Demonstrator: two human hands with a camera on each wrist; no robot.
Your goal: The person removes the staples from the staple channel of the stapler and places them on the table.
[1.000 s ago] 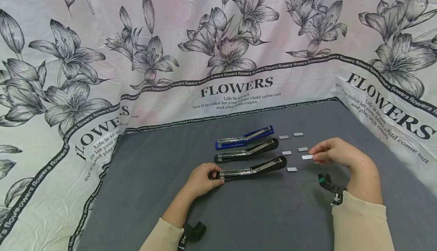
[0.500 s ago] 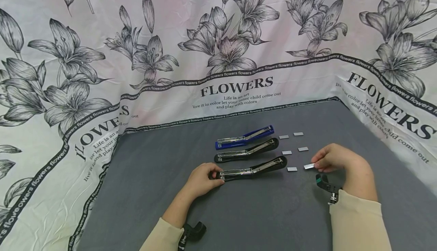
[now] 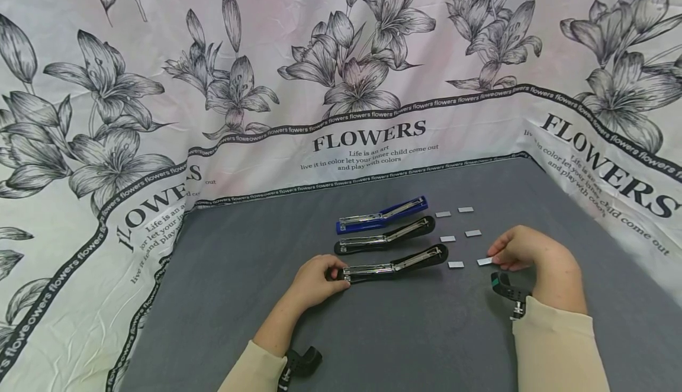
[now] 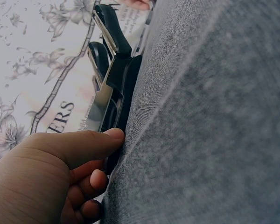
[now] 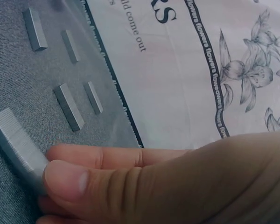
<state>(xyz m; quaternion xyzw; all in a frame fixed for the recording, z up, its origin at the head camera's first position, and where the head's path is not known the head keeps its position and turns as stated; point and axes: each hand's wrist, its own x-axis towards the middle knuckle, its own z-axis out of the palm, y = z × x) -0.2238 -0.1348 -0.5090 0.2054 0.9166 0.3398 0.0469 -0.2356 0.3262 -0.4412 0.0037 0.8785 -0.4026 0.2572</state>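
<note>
Three opened-out staplers lie side by side. My left hand grips the left end of the nearest, a black stapler; in the left wrist view, its thumb lies along the side of that black stapler. Behind it are a second black stapler and a blue stapler. Between thumb and fingers, my right hand pinches one end of a strip of staples, right by the tabletop. That silvery staple strip shows its fine ridges in the right wrist view.
Several other staple strips lie right of the staplers: one strip by the near stapler, a pair by the middle one, another pair by the blue one. A flower-printed cloth borders the grey tabletop.
My right hand has brought its staple strip nearer to me, from beside the middle pair to the right of the nearest strip. My left hand and the staplers have stayed put.
</note>
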